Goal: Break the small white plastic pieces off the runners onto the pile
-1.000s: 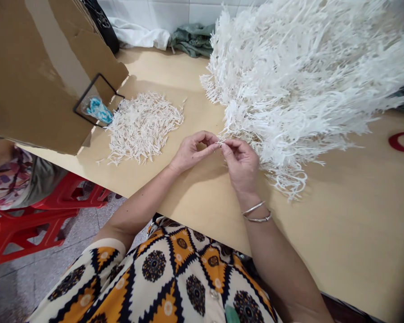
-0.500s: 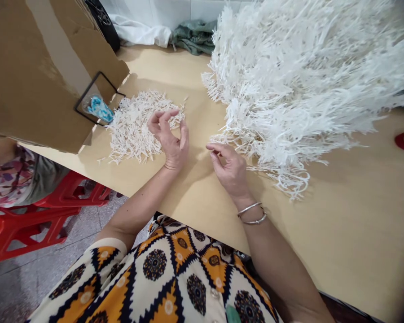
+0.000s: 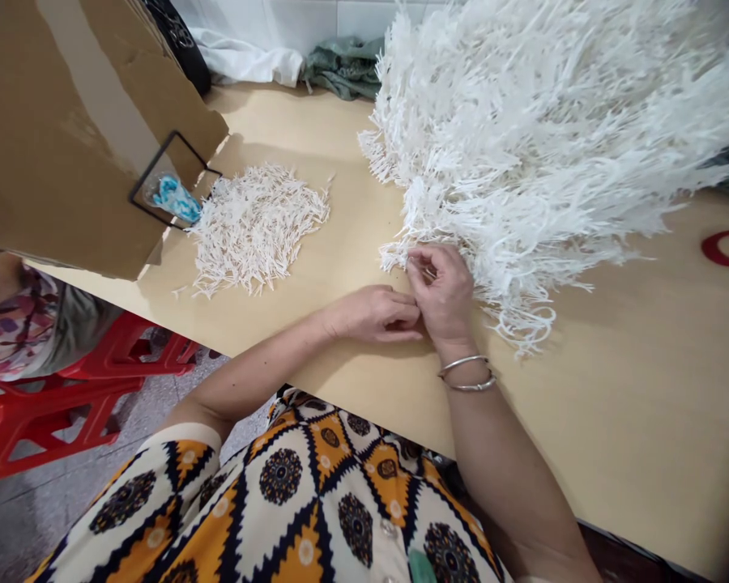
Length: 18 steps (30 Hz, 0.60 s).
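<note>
Just past right hand [image 3: 445, 295], fingertips together, white strands [image 3: 394, 255] run sideways, tips left; left hand [image 3: 377, 314] came back from small pile [image 3: 261, 227], grip unclear.

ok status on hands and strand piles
Right hand at edge of large pile, grip unclear. Left hand curled beside it. Small pile left, out of the way.
</note>
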Available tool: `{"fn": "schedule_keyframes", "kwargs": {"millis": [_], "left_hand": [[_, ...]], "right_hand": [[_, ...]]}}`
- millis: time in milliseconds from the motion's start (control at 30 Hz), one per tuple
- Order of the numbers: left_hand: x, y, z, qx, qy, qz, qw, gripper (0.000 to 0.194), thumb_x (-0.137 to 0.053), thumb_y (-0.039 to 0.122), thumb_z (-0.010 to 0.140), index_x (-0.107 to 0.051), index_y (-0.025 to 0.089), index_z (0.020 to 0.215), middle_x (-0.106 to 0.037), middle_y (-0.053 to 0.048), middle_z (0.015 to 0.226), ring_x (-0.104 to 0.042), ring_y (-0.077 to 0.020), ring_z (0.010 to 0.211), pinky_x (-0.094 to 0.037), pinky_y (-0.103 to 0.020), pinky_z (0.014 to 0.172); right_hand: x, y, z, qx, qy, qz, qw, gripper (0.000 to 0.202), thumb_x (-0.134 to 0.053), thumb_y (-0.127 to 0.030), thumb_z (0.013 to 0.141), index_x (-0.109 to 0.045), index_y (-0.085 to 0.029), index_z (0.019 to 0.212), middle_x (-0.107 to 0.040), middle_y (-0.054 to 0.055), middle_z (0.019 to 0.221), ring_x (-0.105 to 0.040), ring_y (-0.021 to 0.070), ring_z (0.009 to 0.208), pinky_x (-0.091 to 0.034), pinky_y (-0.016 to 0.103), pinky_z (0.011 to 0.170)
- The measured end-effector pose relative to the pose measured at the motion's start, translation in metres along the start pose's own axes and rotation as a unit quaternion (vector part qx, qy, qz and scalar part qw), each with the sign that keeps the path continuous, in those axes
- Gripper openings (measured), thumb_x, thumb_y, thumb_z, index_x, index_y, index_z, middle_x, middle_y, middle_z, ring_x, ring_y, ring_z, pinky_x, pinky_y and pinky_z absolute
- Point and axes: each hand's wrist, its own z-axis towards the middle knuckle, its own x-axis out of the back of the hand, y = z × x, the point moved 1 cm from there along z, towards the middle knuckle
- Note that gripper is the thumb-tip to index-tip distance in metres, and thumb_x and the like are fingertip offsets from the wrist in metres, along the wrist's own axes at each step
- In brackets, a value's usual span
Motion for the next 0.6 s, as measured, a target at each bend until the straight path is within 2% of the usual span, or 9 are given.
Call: {"fn": "schedule_keyframes", "kwargs": {"millis": [100, 200, 267, 333, 400, 433, 500, 600], "left_hand": [[0.002, -0.01, -0.001, 0.054, -0.003, 0.034, 0.998, 0.037, -0.058, 0.044, 0.107, -0.066, 0.019, 0.081, -0.071, -0.004, 0.079, -0.062, -0.015, 0.072, -0.044, -0.029, 0.073], [0.021, -0.026, -0.009, 0.182, 0.029, 0.131, 0.974, 0.028, -0.061, 0.037, 0.105, -0.069, 0.019, 0.085, -0.073, -0.005, 0.087, -0.066, -0.017, 0.077, -0.044, -0.035, 0.083], [0.04, -0.037, -0.017, 0.326, 0.074, 0.217, 0.917, 0.026, -0.061, 0.036, 0.105, -0.068, 0.019, 0.086, -0.074, -0.007, 0.092, -0.068, -0.0211, 0.083, -0.043, -0.042, 0.093], [0.057, -0.043, -0.025, 0.451, 0.136, 0.28, 0.837, 0.018, -0.064, 0.034, 0.103, -0.068, 0.019, 0.094, -0.074, -0.01, 0.105, -0.069, -0.0278, 0.099, -0.04, -0.048, 0.1], [0.067, -0.042, -0.029, 0.506, 0.201, 0.313, 0.779, 0.01, -0.067, 0.03, 0.101, -0.068, 0.022, 0.106, -0.071, -0.012, 0.12, -0.066, -0.0324, 0.115, -0.037, -0.051, 0.103], [0.069, -0.039, -0.029, 0.502, 0.23, 0.321, 0.769, 0.011, -0.066, 0.028, 0.102, -0.068, 0.023, 0.111, -0.07, -0.013, 0.126, -0.064, -0.0329, 0.12, -0.037, -0.05, 0.104], [0.064, -0.03, -0.024, 0.452, 0.261, 0.324, 0.789, 0.014, -0.059, 0.028, 0.106, -0.066, 0.025, 0.117, -0.069, -0.012, 0.131, -0.062, -0.031, 0.127, -0.034, -0.049, 0.108], [0.047, -0.019, -0.012, 0.369, 0.239, 0.289, 0.851, 0.022, -0.048, 0.031, 0.111, -0.065, 0.025, 0.124, -0.073, -0.01, 0.133, -0.065, -0.0253, 0.127, -0.031, -0.046, 0.113]], "right_hand": [[-0.002, 0.004, -0.001, 0.002, -0.031, -0.03, 0.999, 0.011, -0.068, -0.023, 0.093, -0.071, -0.023, 0.103, -0.074, 0.009, 0.11, -0.068, 0.0274, 0.109, -0.056, 0.047, 0.101], [-0.004, 0.005, -0.003, 0.013, -0.043, -0.081, 0.996, 0.013, -0.068, -0.022, 0.092, -0.072, -0.021, 0.104, -0.071, 0.012, 0.111, -0.065, 0.0299, 0.111, -0.052, 0.052, 0.108], [-0.005, 0.005, -0.004, 0.01, -0.048, -0.104, 0.993, 0.013, -0.065, -0.022, 0.095, -0.071, -0.02, 0.106, -0.07, 0.013, 0.111, -0.064, 0.0308, 0.111, -0.051, 0.054, 0.11], [-0.005, 0.006, -0.005, 0.001, -0.051, -0.127, 0.991, 0.015, -0.061, -0.023, 0.098, -0.071, -0.019, 0.108, -0.07, 0.014, 0.11, -0.063, 0.0314, 0.11, -0.051, 0.055, 0.109], [-0.005, 0.007, -0.006, -0.008, -0.052, -0.153, 0.987, 0.016, -0.059, -0.024, 0.099, -0.071, -0.019, 0.108, -0.069, 0.014, 0.11, -0.062, 0.032, 0.11, -0.052, 0.055, 0.107], [-0.006, 0.007, -0.006, -0.012, -0.051, -0.164, 0.985, 0.015, -0.059, -0.025, 0.099, -0.071, -0.019, 0.107, -0.069, 0.014, 0.11, -0.062, 0.0324, 0.109, -0.052, 0.056, 0.106], [-0.006, 0.008, -0.006, -0.015, -0.048, -0.173, 0.984, 0.013, -0.059, -0.025, 0.098, -0.07, -0.019, 0.103, -0.068, 0.014, 0.109, -0.061, 0.0328, 0.11, -0.052, 0.057, 0.106], [-0.008, 0.007, -0.004, -0.008, -0.015, -0.143, 0.99, 0.012, -0.056, -0.023, 0.099, -0.068, -0.02, 0.098, -0.068, 0.014, 0.109, -0.063, 0.0314, 0.109, -0.053, 0.056, 0.106]]}}
